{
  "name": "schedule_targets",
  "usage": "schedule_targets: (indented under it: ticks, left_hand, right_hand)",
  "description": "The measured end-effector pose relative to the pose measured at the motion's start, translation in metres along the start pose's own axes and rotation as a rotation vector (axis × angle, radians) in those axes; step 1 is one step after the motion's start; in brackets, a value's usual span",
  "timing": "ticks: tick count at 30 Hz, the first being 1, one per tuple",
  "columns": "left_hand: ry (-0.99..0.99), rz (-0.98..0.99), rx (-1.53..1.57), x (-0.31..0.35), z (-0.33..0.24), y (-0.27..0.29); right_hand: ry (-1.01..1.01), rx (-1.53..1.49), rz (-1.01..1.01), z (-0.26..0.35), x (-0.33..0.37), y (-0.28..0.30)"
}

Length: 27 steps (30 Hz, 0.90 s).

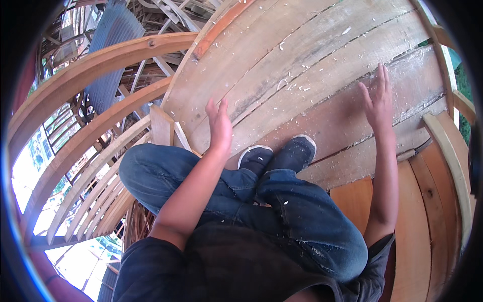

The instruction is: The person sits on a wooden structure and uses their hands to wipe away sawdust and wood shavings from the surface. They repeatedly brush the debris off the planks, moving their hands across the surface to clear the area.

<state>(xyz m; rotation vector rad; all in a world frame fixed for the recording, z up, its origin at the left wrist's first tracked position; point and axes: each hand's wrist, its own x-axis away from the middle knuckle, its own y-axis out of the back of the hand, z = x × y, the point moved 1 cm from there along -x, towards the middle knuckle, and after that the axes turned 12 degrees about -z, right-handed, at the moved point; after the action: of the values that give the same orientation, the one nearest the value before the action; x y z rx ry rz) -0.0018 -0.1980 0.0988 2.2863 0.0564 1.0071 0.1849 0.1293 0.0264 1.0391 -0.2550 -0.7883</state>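
Note:
Both my hands are raised over a plank deck (307, 50) strewn with pale wood shavings. My left hand (220, 123) hangs above the boards in front of my left knee, fingers apart, with nothing in it. Farther right, my right hand (378, 100) is held up with its fingers stretched and the thumb spread, also holding nothing. Between the two hands the planks show dark seams and a worn grey streak. My dark shoes (276, 153) rest on the boards below, and my jeans (302, 214) carry specks of shavings.
Curved wooden ribs (85, 63) rise along the left side. Beyond them lie a corrugated metal sheet (113, 48) and heaped scrap timber (168, 17). An orange-brown strip (221, 27) lies at the deck's far left edge. Curved planks (425, 201) and a pale rib (448, 161) stand at right.

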Motion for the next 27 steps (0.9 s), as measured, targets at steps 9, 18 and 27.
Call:
schedule_targets:
  ticks: [9,18,27]
  left_hand:
    - [0.166,0.453,0.012,0.033,0.023,-0.059]
    - [-0.239,0.696,0.095,0.076,-0.034,-0.132]
    - [-0.054,0.724,-0.682,-0.026,0.003,-0.035]
  right_hand:
    - [0.263,-0.047,0.189,0.060,0.027,-0.012]
    - [0.242,-0.076,0.233,0.070,0.038,-0.016]
    - [-0.239,-0.537,0.941,0.085,0.072,-0.022]
